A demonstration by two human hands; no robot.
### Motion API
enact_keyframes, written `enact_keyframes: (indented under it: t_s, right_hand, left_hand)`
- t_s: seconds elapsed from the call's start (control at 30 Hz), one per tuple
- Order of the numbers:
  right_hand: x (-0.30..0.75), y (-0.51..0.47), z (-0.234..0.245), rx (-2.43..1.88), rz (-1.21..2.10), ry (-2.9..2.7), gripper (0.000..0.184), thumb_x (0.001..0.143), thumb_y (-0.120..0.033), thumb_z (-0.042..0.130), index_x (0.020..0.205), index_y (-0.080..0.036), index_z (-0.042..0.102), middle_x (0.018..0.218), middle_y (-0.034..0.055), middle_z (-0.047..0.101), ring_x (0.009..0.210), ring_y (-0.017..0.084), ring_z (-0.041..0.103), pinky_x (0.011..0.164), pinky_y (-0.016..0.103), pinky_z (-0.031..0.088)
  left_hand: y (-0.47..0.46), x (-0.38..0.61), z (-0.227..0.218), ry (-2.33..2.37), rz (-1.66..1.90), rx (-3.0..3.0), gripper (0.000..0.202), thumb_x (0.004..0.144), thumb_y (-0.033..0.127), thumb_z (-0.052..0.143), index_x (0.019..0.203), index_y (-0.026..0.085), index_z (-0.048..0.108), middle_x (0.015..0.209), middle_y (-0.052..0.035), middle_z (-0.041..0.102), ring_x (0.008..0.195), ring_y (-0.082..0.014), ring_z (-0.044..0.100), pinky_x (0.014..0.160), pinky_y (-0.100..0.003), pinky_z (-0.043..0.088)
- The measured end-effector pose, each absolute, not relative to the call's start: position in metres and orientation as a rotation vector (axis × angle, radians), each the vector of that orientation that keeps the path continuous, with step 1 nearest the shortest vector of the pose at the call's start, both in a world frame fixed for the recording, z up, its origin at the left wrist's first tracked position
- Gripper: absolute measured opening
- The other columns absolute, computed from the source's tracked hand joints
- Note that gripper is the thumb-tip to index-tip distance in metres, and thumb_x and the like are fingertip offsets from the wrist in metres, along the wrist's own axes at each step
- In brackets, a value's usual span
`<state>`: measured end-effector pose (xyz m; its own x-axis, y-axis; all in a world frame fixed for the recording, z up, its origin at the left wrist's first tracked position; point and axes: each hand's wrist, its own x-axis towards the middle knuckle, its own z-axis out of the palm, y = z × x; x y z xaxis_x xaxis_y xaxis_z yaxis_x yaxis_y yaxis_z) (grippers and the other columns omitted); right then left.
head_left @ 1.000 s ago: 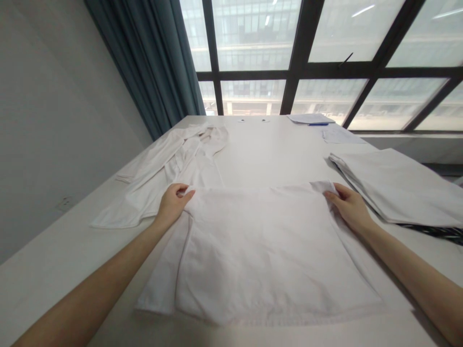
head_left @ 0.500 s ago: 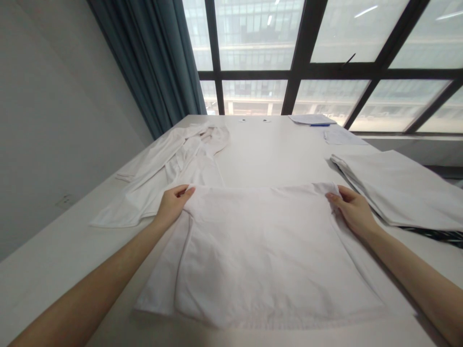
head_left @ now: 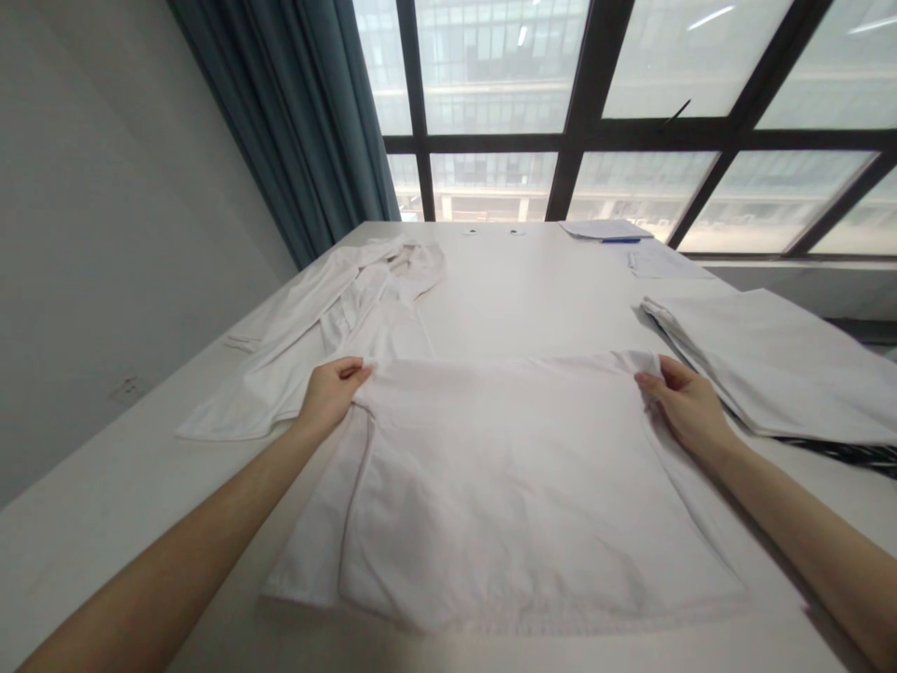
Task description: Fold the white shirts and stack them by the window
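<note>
A folded white garment point(head_left: 505, 486) is stretched between my two hands above the front of the table, its kind unclear from what shows. My left hand point(head_left: 333, 393) pinches its upper left corner between thumb and fingers. At the upper right corner, my right hand point(head_left: 683, 397) grips the cloth in the same way. The top edge runs nearly straight from hand to hand, and the lower part spreads toward me with soft creases. Layers of cloth show at both sides.
Beyond my left hand lies a rumpled white long-sleeved garment point(head_left: 280, 369). Folded white cloth point(head_left: 777, 365) rests at the right on something dark. Papers point(head_left: 603, 229) and a blue pen point(head_left: 620, 240) lie at the far end of the white table point(head_left: 519, 299), by the windows.
Both hands keep their grip. My left hand has shifted very slightly left and my right hand slightly right, drawing the top edge a little wider.
</note>
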<state>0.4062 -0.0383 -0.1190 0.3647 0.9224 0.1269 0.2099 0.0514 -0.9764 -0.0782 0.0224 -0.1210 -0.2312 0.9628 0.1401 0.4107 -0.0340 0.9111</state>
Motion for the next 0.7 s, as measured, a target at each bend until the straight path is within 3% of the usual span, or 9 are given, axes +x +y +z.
enact_keyframes:
  t_s: [0.2,0.37,0.43,0.53,0.63,0.7]
  right_hand:
    - [0.406,-0.039,-0.118,-1.552,0.664,-1.171,0.03,0.066,-0.038,0.07,0.093,-0.024,0.07,0.075,0.0001,0.067,0.061,0.015,0.058,0.051,0.024,0.044]
    - [0.412,-0.035,-0.125,-1.792,0.476,-1.225,0.041,0.067,-0.039,0.067,0.104,-0.02,0.07,0.063,0.0007,0.062,0.048,0.015,0.051,0.045,0.028,0.04]
    - [0.42,-0.032,-0.128,-1.814,0.376,-1.333,0.045,0.067,-0.04,0.065,0.107,-0.019,0.069,0.075,0.0052,0.066,0.057,0.018,0.058,0.052,0.032,0.047]
    - [0.431,-0.028,-0.127,-1.768,0.141,-1.53,0.053,0.069,-0.039,0.059,0.117,-0.016,0.065,0.109,0.0164,0.065,0.086,0.028,0.066,0.073,0.043,0.055]
    - [0.427,-0.026,-0.119,-1.685,-0.057,-1.706,0.055,0.075,-0.037,0.055,0.125,-0.013,0.06,0.126,0.0214,0.058,0.114,0.035,0.058,0.097,0.053,0.046]
    - [0.409,-0.027,-0.114,-1.601,-0.068,-1.885,0.047,0.081,-0.035,0.053,0.123,-0.016,0.061,0.128,0.0191,0.059,0.121,0.034,0.054,0.104,0.053,0.042]
  left_hand:
    - [0.023,-0.079,-0.12,1.667,1.158,1.537,0.019,0.061,0.034,0.067,0.072,0.019,0.063,0.071,-0.0017,0.068,0.073,-0.0212,0.065,0.069,-0.028,0.051]
    - [0.027,-0.082,-0.124,1.762,1.086,1.601,0.023,0.063,0.025,0.063,0.083,0.02,0.054,0.078,-0.002,0.064,0.073,-0.0191,0.063,0.068,-0.031,0.052]
    - [0.027,-0.083,-0.124,1.828,1.128,1.703,0.025,0.065,0.02,0.06,0.087,0.021,0.049,0.086,-0.0025,0.061,0.078,-0.0191,0.064,0.071,-0.032,0.054]
    - [0.022,-0.079,-0.115,1.865,1.17,1.976,0.023,0.072,0.012,0.05,0.092,0.021,0.047,0.099,-0.0053,0.058,0.097,-0.0228,0.061,0.084,-0.038,0.054]
    - [0.016,-0.064,-0.102,1.75,1.152,2.227,0.025,0.076,0.007,0.044,0.097,0.019,0.051,0.114,-0.0087,0.056,0.117,-0.026,0.051,0.104,-0.044,0.043]
    - [0.012,-0.044,-0.095,1.602,1.04,2.381,0.023,0.081,0.007,0.043,0.096,0.019,0.056,0.113,-0.0076,0.061,0.116,-0.024,0.054,0.107,-0.043,0.04]
